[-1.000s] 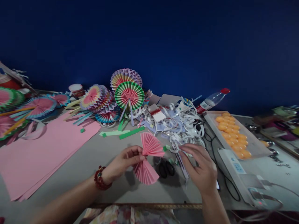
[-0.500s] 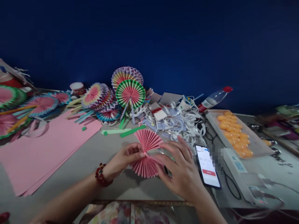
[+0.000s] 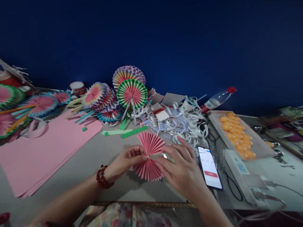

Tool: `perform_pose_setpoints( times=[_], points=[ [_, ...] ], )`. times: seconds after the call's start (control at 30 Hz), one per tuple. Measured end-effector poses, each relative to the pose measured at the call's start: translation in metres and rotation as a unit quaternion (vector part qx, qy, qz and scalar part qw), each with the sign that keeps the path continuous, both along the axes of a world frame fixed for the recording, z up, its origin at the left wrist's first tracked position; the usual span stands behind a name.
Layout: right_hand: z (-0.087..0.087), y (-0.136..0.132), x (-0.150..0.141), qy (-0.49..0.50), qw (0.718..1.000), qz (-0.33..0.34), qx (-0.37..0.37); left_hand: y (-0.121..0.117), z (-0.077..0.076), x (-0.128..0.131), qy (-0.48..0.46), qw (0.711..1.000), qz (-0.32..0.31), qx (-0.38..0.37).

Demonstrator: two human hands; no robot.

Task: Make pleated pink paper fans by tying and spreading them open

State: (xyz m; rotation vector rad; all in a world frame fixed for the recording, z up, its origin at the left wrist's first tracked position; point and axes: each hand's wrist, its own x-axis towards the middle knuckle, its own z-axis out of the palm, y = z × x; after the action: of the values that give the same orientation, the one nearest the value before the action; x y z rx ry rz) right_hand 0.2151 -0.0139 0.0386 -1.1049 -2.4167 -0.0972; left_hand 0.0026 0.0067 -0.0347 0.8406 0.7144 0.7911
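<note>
Pink pleated paper, a half-made pink fan (image 3: pixel 148 157), sits pinched at its waist just above the near edge of the grey table (image 3: pixel 99 157). The left hand (image 3: pixel 126 159), with a red bead bracelet (image 3: pixel 101 176) at the wrist, grips the folded middle between thumb and fingertips, closed tight on it. The right hand (image 3: pixel 182 170) comes in from the other side with fingers spread; its fingertips touch the fan's right edge and middle, but whether it truly pinches the paper cannot be told from here.

As a judgement, the folding looks finished: the pleats are crisp, and 2 lobes fan out above and below the pinch. What seems left is closing the open sides into a full circle and adding stick handles like the finished ones have.

Just right of the hands lies a phone (image 3: pixel 209 167) with its screen lit, and beside it a white device (image 3: pixel 239 164) with cables. To the left, pink paper sheets (image 3: pixel 40 151) lie stacked flat. Farther back are green paper strips (image 3: pixel 129 132), a tangle of white paper strips (image 3: pixel 182 124), and a tray of orange pieces (image 3: pixel 236 134). Against the blue wall (image 3: pixel 165 41) stand finished paper fans (image 3: pixel 131 93) in many colours, with a plastic bottle (image 3: pixel 217 99) lying to their right.
</note>
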Motion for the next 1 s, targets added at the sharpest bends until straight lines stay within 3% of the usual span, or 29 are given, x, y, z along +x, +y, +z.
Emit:
perform_pose_setpoints(
  times=[0.33, 0.77, 1.0],
  points=[
    [0.007, 0.006, -0.002, -0.032, 0.999, 0.007, 0.023, -0.004, -0.005, 0.000, 0.013, 1.000, 0.000, -0.001],
    [0.009, 0.002, -0.002, 0.020, 1.000, -0.003, -0.002, -0.005, -0.004, 0.002, 0.019, 0.999, 0.003, 0.032],
    [0.012, -0.004, 0.022, 0.077, 0.993, -0.019, -0.082, -0.002, 0.000, 0.000, 0.039, 0.998, 0.039, 0.037]
  ],
)
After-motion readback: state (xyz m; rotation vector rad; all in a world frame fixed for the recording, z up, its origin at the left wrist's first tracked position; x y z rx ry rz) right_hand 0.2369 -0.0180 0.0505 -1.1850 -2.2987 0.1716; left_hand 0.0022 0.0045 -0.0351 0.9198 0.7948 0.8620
